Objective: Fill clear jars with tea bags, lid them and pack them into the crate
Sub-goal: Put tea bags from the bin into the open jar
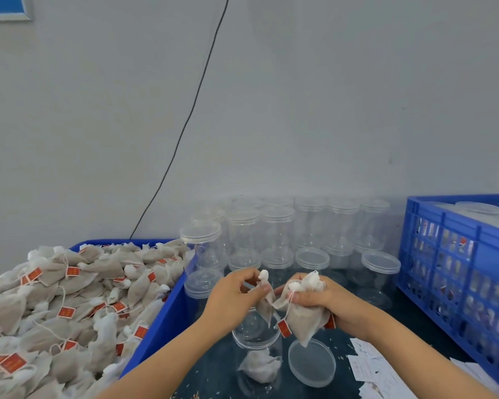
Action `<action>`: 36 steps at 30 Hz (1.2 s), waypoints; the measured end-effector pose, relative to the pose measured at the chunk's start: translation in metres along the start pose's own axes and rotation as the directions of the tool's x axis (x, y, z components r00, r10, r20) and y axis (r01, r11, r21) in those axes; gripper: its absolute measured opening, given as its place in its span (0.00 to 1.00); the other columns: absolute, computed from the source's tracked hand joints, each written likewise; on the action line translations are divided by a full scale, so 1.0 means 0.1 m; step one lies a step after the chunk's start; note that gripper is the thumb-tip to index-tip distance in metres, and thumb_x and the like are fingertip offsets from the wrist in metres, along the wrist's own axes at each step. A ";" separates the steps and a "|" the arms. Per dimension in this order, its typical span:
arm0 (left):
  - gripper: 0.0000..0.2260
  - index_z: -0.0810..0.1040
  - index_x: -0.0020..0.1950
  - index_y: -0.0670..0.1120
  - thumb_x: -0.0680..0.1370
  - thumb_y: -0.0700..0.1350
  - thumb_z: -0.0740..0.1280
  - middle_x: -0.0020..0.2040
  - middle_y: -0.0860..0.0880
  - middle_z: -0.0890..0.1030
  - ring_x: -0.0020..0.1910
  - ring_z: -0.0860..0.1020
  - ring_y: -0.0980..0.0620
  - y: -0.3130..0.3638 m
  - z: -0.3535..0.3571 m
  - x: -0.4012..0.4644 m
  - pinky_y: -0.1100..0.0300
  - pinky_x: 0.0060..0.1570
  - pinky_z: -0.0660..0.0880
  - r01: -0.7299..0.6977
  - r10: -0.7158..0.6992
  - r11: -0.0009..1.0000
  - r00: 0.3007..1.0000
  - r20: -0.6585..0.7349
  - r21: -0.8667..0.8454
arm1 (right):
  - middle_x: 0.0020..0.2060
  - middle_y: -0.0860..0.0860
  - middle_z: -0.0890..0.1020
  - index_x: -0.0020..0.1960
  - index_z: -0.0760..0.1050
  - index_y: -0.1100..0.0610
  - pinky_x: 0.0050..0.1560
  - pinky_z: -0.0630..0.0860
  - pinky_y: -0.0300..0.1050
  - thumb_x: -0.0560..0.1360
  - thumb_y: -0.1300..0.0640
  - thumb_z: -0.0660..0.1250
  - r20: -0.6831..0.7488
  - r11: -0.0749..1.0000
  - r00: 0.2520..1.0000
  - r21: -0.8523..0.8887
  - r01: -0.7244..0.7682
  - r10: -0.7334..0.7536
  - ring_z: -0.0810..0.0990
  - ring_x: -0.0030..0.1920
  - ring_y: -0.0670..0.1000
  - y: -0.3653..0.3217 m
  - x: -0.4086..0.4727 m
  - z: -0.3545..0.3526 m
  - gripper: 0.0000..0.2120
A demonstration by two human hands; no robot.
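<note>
An open clear jar (257,358) stands on the dark table in front of me with a tea bag lying at its bottom. Its clear lid (311,365) lies flat to the right of it. My left hand (234,298) pinches one tea bag (267,305) by its top, hanging just above the jar mouth. My right hand (323,300) grips a bunch of tea bags (303,318) with red tags dangling, beside the left hand. The blue crate (455,272) at right holds lidded jars.
A blue bin (156,321) at left is heaped with several tea bags with red tags. Several empty lidded clear jars (277,231) stand stacked along the back wall. White paper slips (372,367) lie at lower right. A black cable runs down the wall.
</note>
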State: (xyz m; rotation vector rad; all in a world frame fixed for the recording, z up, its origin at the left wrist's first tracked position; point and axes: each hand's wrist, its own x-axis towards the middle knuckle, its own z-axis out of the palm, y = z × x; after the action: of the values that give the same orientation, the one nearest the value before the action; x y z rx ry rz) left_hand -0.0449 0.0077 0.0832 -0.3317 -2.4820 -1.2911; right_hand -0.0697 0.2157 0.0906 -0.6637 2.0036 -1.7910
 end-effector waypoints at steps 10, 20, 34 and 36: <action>0.15 0.73 0.58 0.57 0.74 0.55 0.70 0.52 0.59 0.81 0.50 0.79 0.60 -0.12 -0.07 -0.06 0.67 0.53 0.76 -0.066 0.006 0.935 0.985 0.171 0.349 | 0.41 0.51 0.84 0.52 0.77 0.56 0.36 0.77 0.42 0.63 0.47 0.75 -0.148 1.000 0.989 0.021 -0.001 0.004 0.82 0.45 0.51 -0.03 0.05 -0.02 0.21; 0.15 0.75 0.59 0.61 0.76 0.47 0.71 0.55 0.64 0.78 0.53 0.78 0.58 0.03 -0.01 -0.08 0.60 0.55 0.79 -0.060 0.091 0.983 0.979 0.181 -0.171 | 0.50 0.56 0.83 0.57 0.75 0.56 0.51 0.79 0.51 0.68 0.59 0.75 -0.072 0.998 0.997 0.056 0.042 -0.038 0.82 0.50 0.54 -0.04 0.17 0.14 0.19; 0.09 0.82 0.52 0.54 0.78 0.55 0.66 0.53 0.58 0.81 0.53 0.76 0.59 -0.15 -0.04 -0.12 0.61 0.60 0.72 -0.082 0.030 0.914 0.991 0.134 0.398 | 0.48 0.56 0.81 0.51 0.75 0.54 0.38 0.75 0.42 0.75 0.53 0.68 -0.324 0.998 0.946 0.056 -0.007 0.025 0.78 0.49 0.53 -0.06 0.17 0.06 0.06; 0.09 0.78 0.57 0.57 0.77 0.53 0.68 0.53 0.62 0.78 0.52 0.76 0.60 -0.08 -0.02 -0.11 0.65 0.55 0.75 -0.073 0.053 0.979 0.993 0.104 0.191 | 0.45 0.54 0.81 0.51 0.75 0.54 0.37 0.75 0.41 0.76 0.53 0.68 -0.310 1.000 0.951 0.024 -0.010 0.017 0.78 0.46 0.51 -0.07 0.17 0.11 0.07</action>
State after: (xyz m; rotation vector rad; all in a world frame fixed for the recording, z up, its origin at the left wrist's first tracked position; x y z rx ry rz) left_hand -0.0373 0.0009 0.0742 -0.4311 -2.6309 -1.0191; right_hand -0.0770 0.1965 0.0966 -0.3772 2.1727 -2.0101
